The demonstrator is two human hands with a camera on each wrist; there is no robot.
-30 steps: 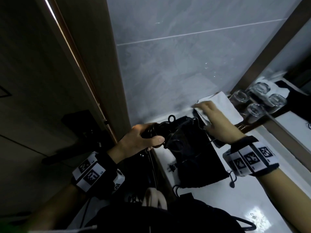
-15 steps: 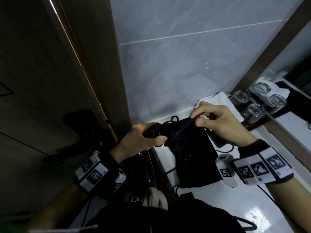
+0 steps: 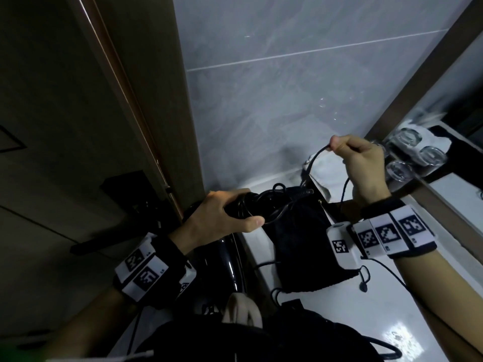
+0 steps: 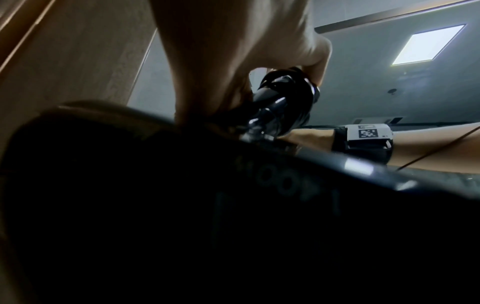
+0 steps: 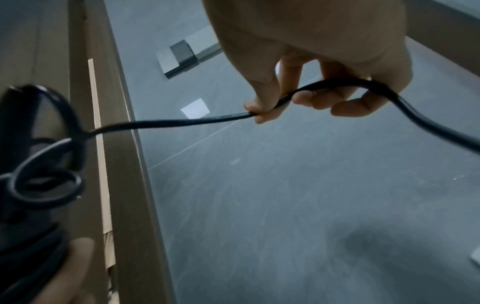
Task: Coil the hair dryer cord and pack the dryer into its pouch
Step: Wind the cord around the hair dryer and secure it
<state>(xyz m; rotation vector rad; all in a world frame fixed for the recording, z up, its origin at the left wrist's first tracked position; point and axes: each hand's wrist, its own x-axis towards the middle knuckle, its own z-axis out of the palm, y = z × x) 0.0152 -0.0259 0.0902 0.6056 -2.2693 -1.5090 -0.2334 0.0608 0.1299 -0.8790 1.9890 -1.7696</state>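
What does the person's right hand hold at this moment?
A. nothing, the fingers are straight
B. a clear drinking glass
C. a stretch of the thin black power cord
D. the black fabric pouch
C: in the right wrist view the right hand pinches the thin black power cord between thumb and fingers, raised above the black fabric pouch that lies on the white counter.

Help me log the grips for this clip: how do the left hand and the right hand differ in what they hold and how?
The left hand wraps its fingers around the hair dryer and wound loops of cord; the right hand only pinches a single free strand. The left hand sits low beside the black pouch; the right hand is raised higher, near the upturned glasses. Both wear marker-covered wristbands and share the same cord.
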